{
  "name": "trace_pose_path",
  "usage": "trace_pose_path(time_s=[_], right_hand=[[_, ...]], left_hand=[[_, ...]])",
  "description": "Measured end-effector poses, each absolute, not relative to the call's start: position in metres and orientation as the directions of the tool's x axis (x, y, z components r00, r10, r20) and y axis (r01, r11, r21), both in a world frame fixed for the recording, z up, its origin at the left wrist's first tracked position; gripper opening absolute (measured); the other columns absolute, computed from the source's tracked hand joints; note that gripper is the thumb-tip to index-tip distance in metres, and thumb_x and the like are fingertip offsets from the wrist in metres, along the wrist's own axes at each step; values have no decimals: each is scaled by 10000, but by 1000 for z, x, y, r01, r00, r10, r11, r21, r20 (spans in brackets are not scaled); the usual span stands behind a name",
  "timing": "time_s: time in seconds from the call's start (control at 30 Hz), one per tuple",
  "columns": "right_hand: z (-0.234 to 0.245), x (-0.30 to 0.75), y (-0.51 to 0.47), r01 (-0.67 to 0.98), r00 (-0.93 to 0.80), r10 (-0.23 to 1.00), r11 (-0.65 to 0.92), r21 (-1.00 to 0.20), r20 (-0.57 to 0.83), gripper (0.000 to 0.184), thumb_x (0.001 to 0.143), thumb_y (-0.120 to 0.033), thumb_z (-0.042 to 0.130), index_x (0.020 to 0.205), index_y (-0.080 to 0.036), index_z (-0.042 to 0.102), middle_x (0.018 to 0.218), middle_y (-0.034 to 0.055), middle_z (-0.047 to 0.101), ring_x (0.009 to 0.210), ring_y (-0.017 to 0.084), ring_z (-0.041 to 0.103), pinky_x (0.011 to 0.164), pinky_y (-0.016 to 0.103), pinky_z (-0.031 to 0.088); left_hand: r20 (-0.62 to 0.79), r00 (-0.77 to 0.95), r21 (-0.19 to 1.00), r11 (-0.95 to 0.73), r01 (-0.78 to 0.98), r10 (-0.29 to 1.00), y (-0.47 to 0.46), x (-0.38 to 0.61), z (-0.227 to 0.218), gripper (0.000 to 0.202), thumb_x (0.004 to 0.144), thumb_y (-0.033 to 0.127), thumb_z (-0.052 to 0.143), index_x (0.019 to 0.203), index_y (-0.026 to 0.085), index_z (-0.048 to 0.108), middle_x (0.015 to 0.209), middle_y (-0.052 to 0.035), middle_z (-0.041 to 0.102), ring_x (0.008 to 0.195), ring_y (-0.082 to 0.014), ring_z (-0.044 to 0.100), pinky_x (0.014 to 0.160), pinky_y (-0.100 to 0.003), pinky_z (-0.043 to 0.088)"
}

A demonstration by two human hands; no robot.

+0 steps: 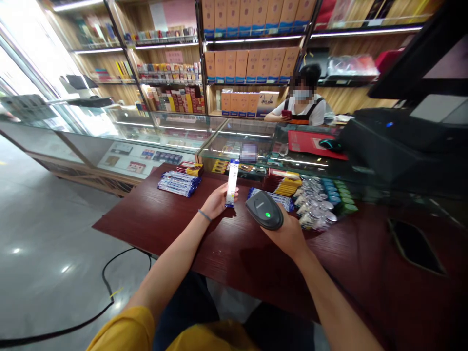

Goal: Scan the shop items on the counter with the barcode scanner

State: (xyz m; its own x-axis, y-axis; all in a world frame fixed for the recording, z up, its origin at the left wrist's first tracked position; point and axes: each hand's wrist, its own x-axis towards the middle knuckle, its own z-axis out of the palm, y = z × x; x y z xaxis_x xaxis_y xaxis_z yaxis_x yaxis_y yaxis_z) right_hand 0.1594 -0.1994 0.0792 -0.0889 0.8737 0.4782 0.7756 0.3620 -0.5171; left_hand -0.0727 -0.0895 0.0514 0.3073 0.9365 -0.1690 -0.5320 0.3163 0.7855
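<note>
Between the fingers of my left hand (216, 201) is a slim white-and-blue packet (232, 183), held upright above the table, its face brightly lit. My right hand (290, 233) is wrapped round a dark barcode scanner (263, 208) with a green light on top; its head points toward the packet. Behind the scanner lies a row of similar blue-and-white packets (283, 201), partly hidden. Another pile of these packets (179, 183) rests on the left of the table, beside some red-and-yellow packets (190, 168).
Clear-lidded containers (316, 204) and green ones (345, 195) stand in rows right of the scanner. A phone (416, 246) lies at the right. Past the dark red table (153, 222) runs a glass counter (171, 129), with a masked person (310, 105) behind it holding a phone. A cable (104, 273) crosses the floor.
</note>
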Motion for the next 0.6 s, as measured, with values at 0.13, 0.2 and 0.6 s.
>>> trace_pose_path(time_s=[0.13, 0.2, 0.6], right_hand=[[83, 166, -197, 689, -7, 913, 300, -659, 408, 436, 781, -403, 681, 1182, -277, 567, 907, 37, 768, 867, 287, 759, 719, 342, 577], [83, 172, -193, 624, 75, 921, 255, -739, 382, 442, 761, -399, 704, 1169, -282, 578, 923, 30, 764, 885, 278, 749, 742, 354, 582], [102, 216, -188, 320, 402, 865, 175, -931, 301, 361, 763, -425, 726, 1024, -214, 592, 648, -20, 659, 383, 141, 518, 398, 282, 449]], left_hand=[[-139, 288, 808, 276, -520, 947, -92, -71, 49, 275, 914, 318, 671, 1136, 156, 669, 1077, -104, 735, 841, -162, 708, 803, -313, 598], [-66, 233, 867, 172, -469, 970, -92, -67, 45, 348, 881, 332, 712, 1186, 171, 661, 1092, -94, 731, 892, -165, 703, 856, -325, 578], [349, 405, 764, -507, 399, 845, -102, -25, 28, 208, 800, 221, 722, 1006, 246, 727, 1070, -75, 722, 1071, -276, 633, 1054, -439, 451]])
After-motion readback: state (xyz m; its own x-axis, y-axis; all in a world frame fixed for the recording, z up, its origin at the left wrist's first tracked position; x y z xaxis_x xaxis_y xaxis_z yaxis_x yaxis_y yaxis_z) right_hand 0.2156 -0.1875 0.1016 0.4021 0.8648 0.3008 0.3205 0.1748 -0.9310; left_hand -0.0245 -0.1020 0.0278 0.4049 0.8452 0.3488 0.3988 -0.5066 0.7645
